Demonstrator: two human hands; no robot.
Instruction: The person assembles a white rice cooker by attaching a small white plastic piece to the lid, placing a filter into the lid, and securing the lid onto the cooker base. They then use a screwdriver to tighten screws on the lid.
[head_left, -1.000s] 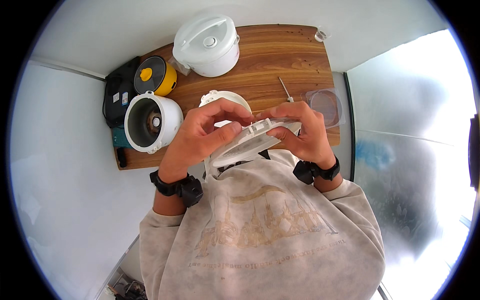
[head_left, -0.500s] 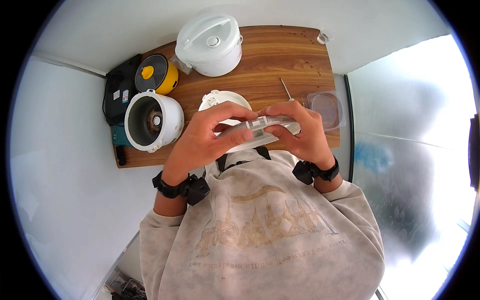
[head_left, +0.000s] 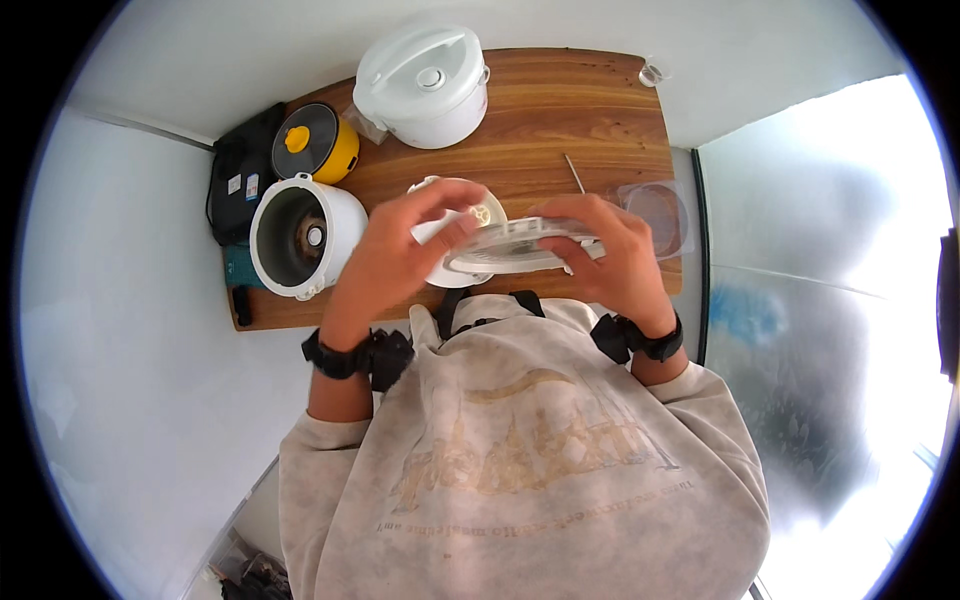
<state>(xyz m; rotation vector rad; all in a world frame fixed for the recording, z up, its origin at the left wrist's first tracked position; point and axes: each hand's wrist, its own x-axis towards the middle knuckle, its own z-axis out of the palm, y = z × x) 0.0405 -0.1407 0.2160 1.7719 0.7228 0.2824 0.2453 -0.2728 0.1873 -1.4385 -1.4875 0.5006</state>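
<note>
i see the right hand (head_left: 622, 262) gripping a pale disc (head_left: 508, 257); the left hand (head_left: 392, 248), fingers parted, beside it.

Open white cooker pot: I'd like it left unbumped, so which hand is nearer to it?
The left hand: it is just right of the cooker pot in the picture, while the right hand is farther right, holding a pale round piece.
</note>
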